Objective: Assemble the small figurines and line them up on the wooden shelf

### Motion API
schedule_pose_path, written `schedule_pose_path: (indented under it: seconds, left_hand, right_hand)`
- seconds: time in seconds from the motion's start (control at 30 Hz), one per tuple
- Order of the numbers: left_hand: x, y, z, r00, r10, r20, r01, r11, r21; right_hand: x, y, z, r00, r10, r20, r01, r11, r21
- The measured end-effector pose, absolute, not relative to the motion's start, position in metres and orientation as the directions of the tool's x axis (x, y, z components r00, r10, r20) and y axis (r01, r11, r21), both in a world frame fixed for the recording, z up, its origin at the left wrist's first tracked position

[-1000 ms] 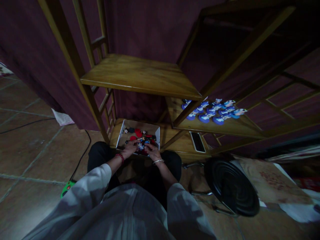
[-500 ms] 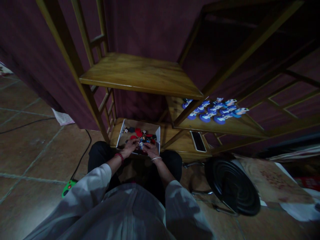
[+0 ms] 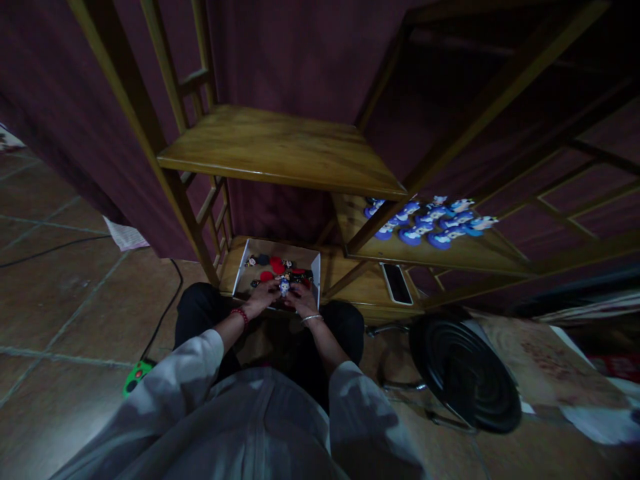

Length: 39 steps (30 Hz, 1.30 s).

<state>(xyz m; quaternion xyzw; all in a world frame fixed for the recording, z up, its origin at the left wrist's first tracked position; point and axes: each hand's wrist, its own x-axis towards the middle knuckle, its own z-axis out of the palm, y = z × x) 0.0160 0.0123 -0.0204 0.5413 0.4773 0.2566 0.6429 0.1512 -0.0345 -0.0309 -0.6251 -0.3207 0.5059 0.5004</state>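
Between my two hands is a small blue-and-white figurine (image 3: 285,287), held upright over the near side of a shallow white box (image 3: 316,270). My left hand (image 3: 262,297) grips it from the left with its fingertips, a red bead bracelet on the wrist. On the other side my right hand (image 3: 302,299) pinches the same figurine; a pale bracelet circles that wrist. Inside the box lie several more figurines in red and black, among them a red one (image 3: 277,264) near the back. My fingers partly cover the things at the front of the box.
Several blue-and-purple figurines (image 3: 433,220) stand on a wooden shelf at the right. A white-edged phone (image 3: 397,283) lies on the lower board. Above the box juts another wooden shelf (image 3: 280,143). A black round stool (image 3: 465,373) and a green device (image 3: 137,377) are on the floor.
The blue-and-white figurine has turned slightly and now shows more plainly between my fingertips. Both hands stay in nearly the same place over the box.
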Motion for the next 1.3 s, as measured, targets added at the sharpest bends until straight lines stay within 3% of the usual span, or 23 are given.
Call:
schedule_pose_path:
  seconds: [0.3, 0.6, 1.0, 1.3]
  left_hand:
    - [0.015, 0.014, -0.018, 0.407, 0.843, -0.352, 0.222, 0.283, 0.933]
    - [0.016, 0.011, -0.015, 0.385, 0.846, -0.369, 0.199, 0.314, 0.928]
    - [0.014, 0.011, -0.020, 0.427, 0.838, -0.339, 0.348, 0.194, 0.917]
    - [0.014, 0.011, -0.029, 0.418, 0.844, -0.336, 0.329, 0.205, 0.922]
  right_hand:
    - [0.153, -0.036, -0.032, 0.228, 0.937, -0.263, 0.021, -0.275, -0.961]
    - [0.153, -0.035, -0.033, 0.252, 0.927, -0.277, -0.022, -0.281, -0.959]
    - [0.152, -0.035, -0.033, 0.297, 0.911, -0.286, -0.047, -0.285, -0.957]
    - [0.152, -0.037, -0.030, 0.261, 0.923, -0.282, -0.060, -0.277, -0.959]
